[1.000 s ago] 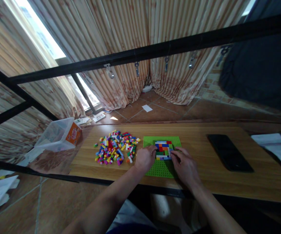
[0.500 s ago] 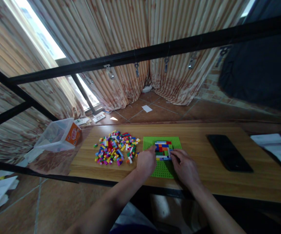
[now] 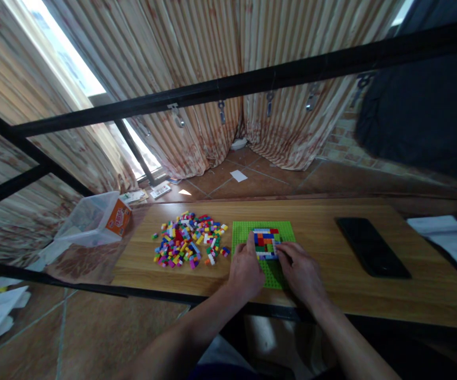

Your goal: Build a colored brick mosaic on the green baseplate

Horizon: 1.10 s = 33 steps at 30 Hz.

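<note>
The person's left hand (image 3: 246, 266) is lying on the flat green studded plastic baseplate (image 3: 281, 230), fingers stretched forward and loosely spread, one fingertip touching the left edge of the small patch of red, blue, white and green bricks (image 3: 266, 243) that is sitting pressed onto the plate's middle. It is holding nothing that can be made out; the hand appears to be steadying the plate and the patch so that neither slides. The right hand (image 3: 300, 270) is resting on the plate's right part with its fingers curled in narrow toward the patch's lower right corner; whether a brick is pinched between them is too small to tell.

The baseplate is lying flat on the long light wooden tabletop (image 3: 323, 211), near the front edge, which keeps the bricks within a short reach. Just to the left, a loose heap of small multicoloured plastic bricks (image 3: 188, 244) is spreading over the wood, close to the left hand. A clear plastic tub with an orange label (image 3: 95, 219) is sitting tilted off the table's left end. To the right, well apart from the plate, a flat black rectangular device (image 3: 371, 247) is lying on the wood; the bare stretch between them is leaving the right hand open room.
</note>
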Available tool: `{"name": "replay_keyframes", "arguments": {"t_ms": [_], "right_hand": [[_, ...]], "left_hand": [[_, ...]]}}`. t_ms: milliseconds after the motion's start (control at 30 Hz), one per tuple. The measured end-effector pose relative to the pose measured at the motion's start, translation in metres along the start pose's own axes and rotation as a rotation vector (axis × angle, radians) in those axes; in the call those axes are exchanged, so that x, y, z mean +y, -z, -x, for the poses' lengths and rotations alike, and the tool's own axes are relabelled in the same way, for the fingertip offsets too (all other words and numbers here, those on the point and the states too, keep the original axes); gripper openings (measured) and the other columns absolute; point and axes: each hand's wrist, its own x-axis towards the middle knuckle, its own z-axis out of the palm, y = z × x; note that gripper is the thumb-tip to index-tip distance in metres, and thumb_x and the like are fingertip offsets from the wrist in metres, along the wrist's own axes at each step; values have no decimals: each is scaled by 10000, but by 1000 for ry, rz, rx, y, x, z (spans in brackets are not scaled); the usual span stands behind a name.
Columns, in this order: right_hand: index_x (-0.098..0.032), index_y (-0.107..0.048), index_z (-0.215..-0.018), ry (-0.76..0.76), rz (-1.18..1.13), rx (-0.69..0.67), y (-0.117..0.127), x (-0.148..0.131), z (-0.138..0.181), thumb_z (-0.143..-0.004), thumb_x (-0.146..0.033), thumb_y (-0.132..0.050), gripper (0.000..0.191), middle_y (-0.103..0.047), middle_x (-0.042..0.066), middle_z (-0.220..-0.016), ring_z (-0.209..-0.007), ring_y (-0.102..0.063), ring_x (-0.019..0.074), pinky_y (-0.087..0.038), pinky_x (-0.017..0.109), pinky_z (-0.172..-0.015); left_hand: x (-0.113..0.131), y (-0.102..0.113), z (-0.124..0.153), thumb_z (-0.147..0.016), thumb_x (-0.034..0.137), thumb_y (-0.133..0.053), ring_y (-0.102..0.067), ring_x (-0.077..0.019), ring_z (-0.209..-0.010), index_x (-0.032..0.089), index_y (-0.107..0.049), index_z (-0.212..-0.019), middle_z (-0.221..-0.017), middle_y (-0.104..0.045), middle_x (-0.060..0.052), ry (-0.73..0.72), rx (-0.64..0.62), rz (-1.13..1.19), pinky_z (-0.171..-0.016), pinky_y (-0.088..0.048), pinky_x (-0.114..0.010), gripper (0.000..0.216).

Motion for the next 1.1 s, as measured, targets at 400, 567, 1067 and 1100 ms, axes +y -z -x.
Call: {"name": "replay_keyframes", "arguments": {"t_ms": [400,567,1067,1100], "right_hand": [[-201,-686,-965,14,-10,2,2,-2,-1,-917,-327,-434,287,-687,96,-1001,-911,-657,229,-524,403,-848],[-186,-678,-959,6,3,-7,2,-1,1,-922,-347,-438,291,-688,98,-1003,-901,-658,228,-526,392,-832],[-207,-675,-993,20,55,-15,0,9,5,-921,-410,-434,324,-685,91,-1025,-913,-652,233,-514,394,-833],[-208,-675,-996,22,57,-15,0,9,5,-920,-411,-434,324,-685,91,-1025,-915,-652,234,-514,395,-833]], "left_hand": [[-15,-10,11,-765,68,-433,-442,-261,-1247,68,-368,-1391,-1282,-554,-157,-189,47,-26,-1089,-362,-407,629],[-12,-10,8,-739,90,-458,-478,-275,-1205,28,-414,-1361,-1271,-560,-177,-182,7,-123,-1084,-361,-393,626],[-9,-13,6,-904,160,-370,-534,-273,-1073,101,-423,-1327,-1233,-581,-143,-171,7,-328,-874,-480,-404,430],[-9,-13,7,-907,158,-361,-538,-271,-1065,97,-428,-1321,-1226,-584,-143,-171,15,-331,-866,-482,-400,423]]}}
